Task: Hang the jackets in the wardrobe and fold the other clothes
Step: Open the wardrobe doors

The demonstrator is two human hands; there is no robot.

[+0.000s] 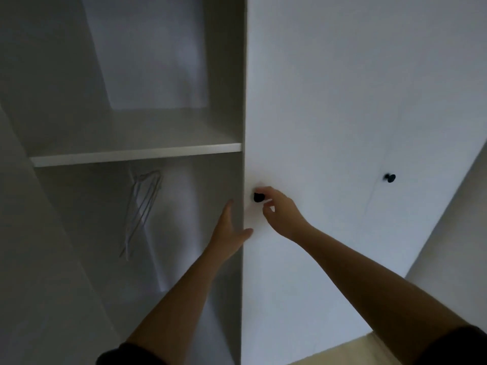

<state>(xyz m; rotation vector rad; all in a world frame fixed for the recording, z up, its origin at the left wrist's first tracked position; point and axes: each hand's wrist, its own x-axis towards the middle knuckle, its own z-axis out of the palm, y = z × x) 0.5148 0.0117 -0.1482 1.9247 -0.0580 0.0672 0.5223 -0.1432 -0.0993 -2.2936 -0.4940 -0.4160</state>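
My right hand (280,214) curls its fingers round the black knob (258,197) on the white door (329,101) of the wardrobe (224,75). My left hand (228,230) is flat, fingers straight, on the door's edge just left of the knob. Wire hangers (142,206) hang further left, under a shelf (137,154).

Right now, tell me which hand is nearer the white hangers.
Left. The left hand lies just right of the hangers, at the door edge; the right hand is farther right, at the black knob.
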